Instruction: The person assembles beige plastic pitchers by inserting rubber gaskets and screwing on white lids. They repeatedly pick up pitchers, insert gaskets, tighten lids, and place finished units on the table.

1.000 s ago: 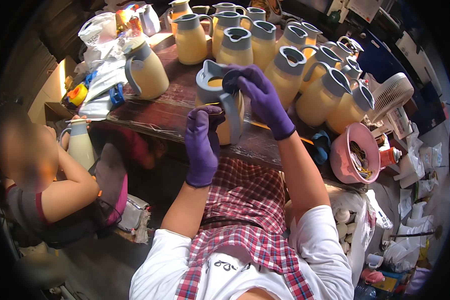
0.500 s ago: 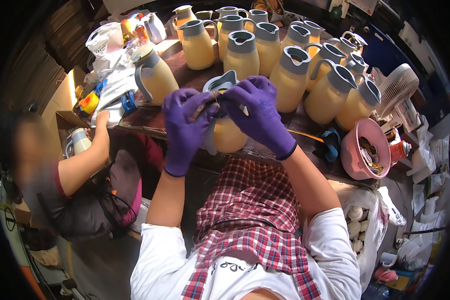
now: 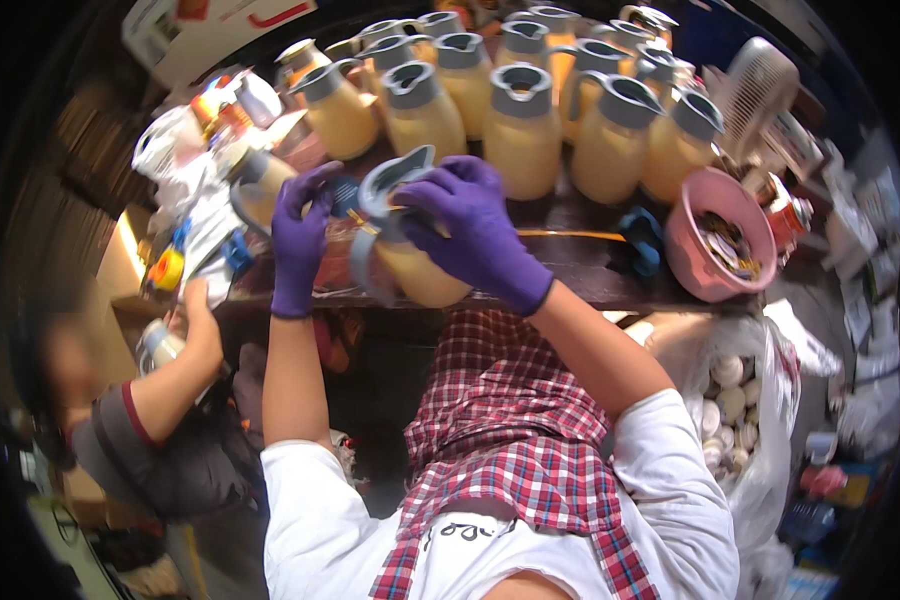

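Note:
A cream-coloured jug [image 3: 425, 275] with a grey collar and spout stands at the table's front edge, its grey handle toward me on the left. My right hand [image 3: 470, 235], in a purple glove, bends its fingers over the jug's collar and grips there; its fingertips are partly hidden. My left hand [image 3: 300, 235], also gloved in purple, is left of the jug, fingers curled and apart. Beside its fingertips is a dark blue-grey round piece [image 3: 344, 196]; whether they touch it is unclear. A small gold-coloured piece [image 3: 361, 222] shows at the top of the handle.
Several similar jugs [image 3: 521, 140] crowd the back of the table. At right are a pink basin [image 3: 678, 245] of small parts, a blue strap-like item [image 3: 640, 240] and a fan [image 3: 755, 95]. Plastic bags [image 3: 170, 145] lie left, where a co-worker [image 3: 160, 430] holds another jug.
My left hand has moved left, away from the jug's collar, while my right hand stays at it. The view has shifted, and the dark round piece now shows.

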Motion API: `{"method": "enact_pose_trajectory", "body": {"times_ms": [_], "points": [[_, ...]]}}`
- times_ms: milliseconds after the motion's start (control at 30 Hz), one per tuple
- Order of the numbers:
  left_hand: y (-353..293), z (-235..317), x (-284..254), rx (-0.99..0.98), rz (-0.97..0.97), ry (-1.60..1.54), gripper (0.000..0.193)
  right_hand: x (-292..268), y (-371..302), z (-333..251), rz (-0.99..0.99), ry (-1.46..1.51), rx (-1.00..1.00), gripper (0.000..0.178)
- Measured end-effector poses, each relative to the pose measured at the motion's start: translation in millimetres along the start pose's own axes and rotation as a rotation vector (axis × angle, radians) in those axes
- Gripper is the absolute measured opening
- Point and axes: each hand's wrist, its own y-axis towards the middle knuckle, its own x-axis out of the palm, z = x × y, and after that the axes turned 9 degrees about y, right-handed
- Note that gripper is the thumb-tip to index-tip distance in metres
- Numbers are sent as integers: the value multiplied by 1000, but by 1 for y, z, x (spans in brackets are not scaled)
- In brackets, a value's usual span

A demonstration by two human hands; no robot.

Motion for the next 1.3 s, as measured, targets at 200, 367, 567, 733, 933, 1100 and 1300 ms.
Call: {"method": "enact_pose_trajectory", "body": {"times_ms": [200,367,567,733,933,1100,1300], "points": [[-96,-6,29,-188,533,-34,39,-65,-88,-2,101,399,113,41],[-138,6,59,76,294,485,44,-194,-238,-35,436,399,753,22],[-136,-21,38,32,231,461,36,-341,-443,-49,217,-528,1164,52],[-138,83,33,-281,84,-393,39,-311,-479,-33,-141,-855,1307,70],[-191,109,75,-469,-280,-349,42,-322,-388,-53,136,-715,1261,65],[-197,120,96,-448,-352,-387,44,-199,-243,-58,449,271,953,71],[-181,127,84,-445,-375,-240,32,-78,-218,-67,321,298,593,70]]}}
